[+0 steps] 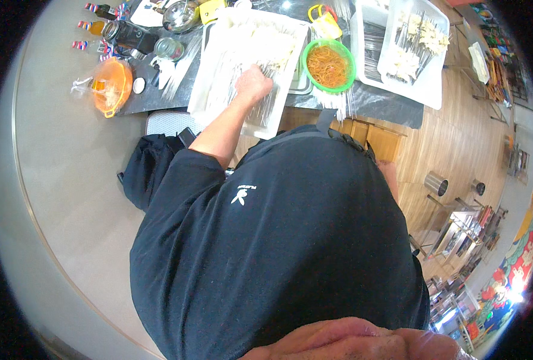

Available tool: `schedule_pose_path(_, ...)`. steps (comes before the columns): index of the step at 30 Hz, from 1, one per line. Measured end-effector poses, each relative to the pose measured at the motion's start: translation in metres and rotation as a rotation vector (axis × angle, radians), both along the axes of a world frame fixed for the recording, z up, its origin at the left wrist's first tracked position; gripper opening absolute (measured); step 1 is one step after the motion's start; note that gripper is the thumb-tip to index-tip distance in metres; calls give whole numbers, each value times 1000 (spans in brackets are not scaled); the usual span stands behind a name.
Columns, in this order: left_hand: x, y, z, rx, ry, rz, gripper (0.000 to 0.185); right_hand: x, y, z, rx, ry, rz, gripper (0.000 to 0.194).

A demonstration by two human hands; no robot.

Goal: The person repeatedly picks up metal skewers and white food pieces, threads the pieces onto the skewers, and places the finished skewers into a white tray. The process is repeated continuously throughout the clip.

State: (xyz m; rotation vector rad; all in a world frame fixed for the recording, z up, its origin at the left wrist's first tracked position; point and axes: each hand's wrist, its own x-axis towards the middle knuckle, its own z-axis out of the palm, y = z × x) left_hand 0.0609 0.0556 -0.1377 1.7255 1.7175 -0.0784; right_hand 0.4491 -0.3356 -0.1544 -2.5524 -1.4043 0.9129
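My left hand [253,84] reaches into a long white plastic tray [199,96], over thin metal skewers [261,110]. Its fingers are curled down among the skewers, near pale food pieces [271,42] threaded on their far ends. Whether the fingers grip any skewers cannot be made out. Bright glare washes out part of the tray. My right hand is out of view; only a piece of the right forearm shows beside my body. Right of the tray, a green-rimmed bowl [329,65] holds orange-red shredded food.
At right, a white tub [433,96] holds bare skewers and a smaller tray of loaded ones. A yellow cup [327,26] stands behind the bowl. On the left are an orange basket [122,85], a glass jar [169,48] and several bottles [90,28]. A chair [169,123] stands below the table edge.
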Motion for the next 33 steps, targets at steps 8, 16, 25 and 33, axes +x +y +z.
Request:
schedule_pose_path(8,-29,11,-11,-626,-887,432,18,-22,0,21,-89,51,-398,47)
schedule_pose_path(16,-34,9,-26,-860,-1142,417,20,-33,-14,22,-96,53,-404,47)
schedule_pose_path(25,-37,3,-10,-1110,-1210,550,23,-15,-37,-12,-171,150,-411,48)
schedule_pose_path(33,-32,-9,-1,-767,-1096,381,24,-33,-40,-8,-137,144,-456,37)
